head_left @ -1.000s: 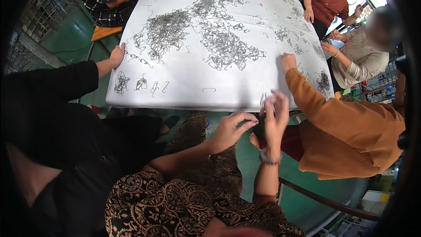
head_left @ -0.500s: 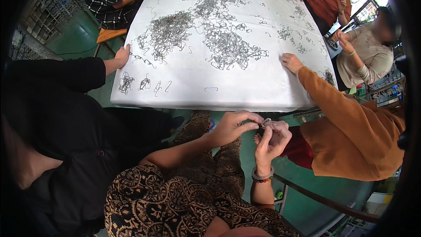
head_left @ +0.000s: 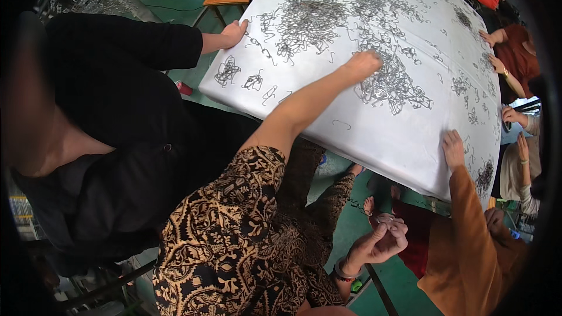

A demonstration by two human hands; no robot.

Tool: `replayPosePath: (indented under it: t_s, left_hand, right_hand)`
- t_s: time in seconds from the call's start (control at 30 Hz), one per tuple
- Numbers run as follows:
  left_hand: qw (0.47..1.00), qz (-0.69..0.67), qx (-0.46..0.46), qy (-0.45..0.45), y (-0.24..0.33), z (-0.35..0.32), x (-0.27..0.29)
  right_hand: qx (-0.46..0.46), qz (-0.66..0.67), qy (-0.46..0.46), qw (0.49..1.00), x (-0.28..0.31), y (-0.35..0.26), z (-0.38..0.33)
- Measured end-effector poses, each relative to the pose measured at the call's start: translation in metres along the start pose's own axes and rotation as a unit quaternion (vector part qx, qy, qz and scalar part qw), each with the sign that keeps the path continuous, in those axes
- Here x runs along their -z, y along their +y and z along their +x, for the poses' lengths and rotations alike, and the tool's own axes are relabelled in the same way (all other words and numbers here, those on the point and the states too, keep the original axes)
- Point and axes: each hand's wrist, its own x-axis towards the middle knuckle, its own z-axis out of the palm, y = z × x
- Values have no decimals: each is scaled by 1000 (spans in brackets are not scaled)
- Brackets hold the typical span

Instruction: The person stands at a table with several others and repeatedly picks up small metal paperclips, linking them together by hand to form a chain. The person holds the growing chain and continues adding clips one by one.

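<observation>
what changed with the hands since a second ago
The left hand left the right hand, reached forward over the white table and now rests on the pile of wire clips. The right hand dropped below the table edge and seems to pinch a small wire piece; its grip is hard to make out. The neighbours' hands stay on the table, the clip piles where they were.
</observation>
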Motion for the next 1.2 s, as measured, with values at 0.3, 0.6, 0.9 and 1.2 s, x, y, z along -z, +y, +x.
replayPosePath:
  t_s: [0.3,0.6,0.9,1.2]
  left_hand:
    - [981,-75,87,155,33,-39,59]
    - [900,26,361,244,-44,-219,163]
    - [817,200,486,236,-60,-272,175]
    - [934,-13,357,-8,-15,-101,106]
  right_hand:
    - [53,-25,-12,998,-3,-11,1]
    - [46,32,31,998,-6,-24,-9]
    - [57,9,45,997,-7,-27,-6]
    - [48,4,12,999,-13,-45,-10]
